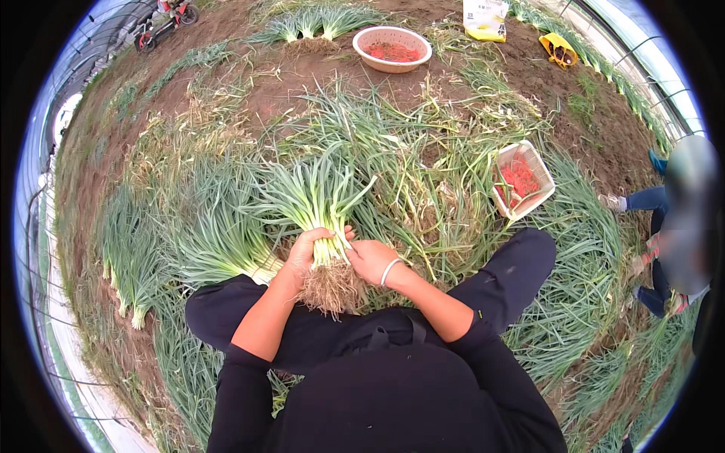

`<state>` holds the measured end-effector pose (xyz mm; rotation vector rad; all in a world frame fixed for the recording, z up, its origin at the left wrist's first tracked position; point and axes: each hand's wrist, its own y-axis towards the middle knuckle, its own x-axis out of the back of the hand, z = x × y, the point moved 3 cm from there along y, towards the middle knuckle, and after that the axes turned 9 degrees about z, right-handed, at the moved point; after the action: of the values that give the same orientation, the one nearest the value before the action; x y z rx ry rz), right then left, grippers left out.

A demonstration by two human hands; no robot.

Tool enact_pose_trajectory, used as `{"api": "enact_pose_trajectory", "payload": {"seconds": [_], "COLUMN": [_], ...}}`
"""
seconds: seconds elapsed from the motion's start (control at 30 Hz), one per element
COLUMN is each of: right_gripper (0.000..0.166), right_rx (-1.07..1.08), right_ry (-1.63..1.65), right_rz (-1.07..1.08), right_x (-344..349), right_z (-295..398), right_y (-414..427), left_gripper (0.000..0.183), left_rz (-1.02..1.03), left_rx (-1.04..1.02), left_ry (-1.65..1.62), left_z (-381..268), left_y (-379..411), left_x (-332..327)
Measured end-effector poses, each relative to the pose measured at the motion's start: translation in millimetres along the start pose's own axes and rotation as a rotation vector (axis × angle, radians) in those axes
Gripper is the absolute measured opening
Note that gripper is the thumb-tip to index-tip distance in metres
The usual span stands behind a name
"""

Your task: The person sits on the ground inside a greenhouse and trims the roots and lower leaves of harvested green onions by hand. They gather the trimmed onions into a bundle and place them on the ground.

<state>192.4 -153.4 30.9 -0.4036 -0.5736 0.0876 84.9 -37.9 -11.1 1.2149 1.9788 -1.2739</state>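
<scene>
My left hand (305,252) is closed around a thick bunch of green onions (317,212) above my lap. Its long leaves fan out away from me, and a tangled mass of pale brown roots (333,291) hangs towards my body. At the bunch's right side, my right hand (372,261), with a white band at the wrist, pinches a stalk near the white bases. Part of the left fingers is hidden behind the stalks. More gathered green onions (235,246) lie on the ground beside my left knee.
A rectangular plastic basket (537,203) with red ties stands beyond my right knee. Farther off are a round basin (391,64) of red pieces, a white-yellow sack (485,21), a yellow bag (558,50) and onion bunches (317,25). Bunches (136,272) lie left; a person's leg (645,199) shows right.
</scene>
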Motion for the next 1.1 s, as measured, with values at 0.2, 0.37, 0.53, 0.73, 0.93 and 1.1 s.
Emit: {"api": "enact_pose_trajectory", "payload": {"seconds": [0.2, 0.37, 0.53, 0.73, 0.93, 1.1], "right_gripper": [0.034, 0.036, 0.030, 0.016, 0.011, 0.015], "right_rx": [0.089, 0.190, 0.285, -0.203, -0.102, -0.360], "right_ry": [-0.096, 0.110, -0.055, -0.654, -0.521, -0.569], "right_rz": [0.063, -0.190, -0.422, -0.429, -0.325, -0.145], "right_x": [-3.6, 10.7, 18.8, 1.9, -15.3, -66.4], "right_z": [13.6, 7.4, 13.8, -94.0, -91.3, -185.7], "right_y": [-5.5, -30.1, -58.8, -95.2, -16.4, 41.5], "left_gripper": [0.019, 0.015, 0.024, 0.021, 0.020, 0.020], "left_rz": [-0.172, -0.201, -0.082, 0.027, -0.319, -0.130], "left_rx": [0.028, -0.088, -0.270, -0.706, -0.504, -0.183], "left_ry": [0.120, 0.080, -0.034, -0.334, 0.078, 0.115], "left_z": [-3.6, -30.0, -66.9, -142.1, -93.2, -70.1], "left_y": [-5.2, -7.7, -13.1, -51.7, -14.5, 10.9], "left_x": [4.2, -21.0, -32.9, -39.8, 5.6, 12.2]}}
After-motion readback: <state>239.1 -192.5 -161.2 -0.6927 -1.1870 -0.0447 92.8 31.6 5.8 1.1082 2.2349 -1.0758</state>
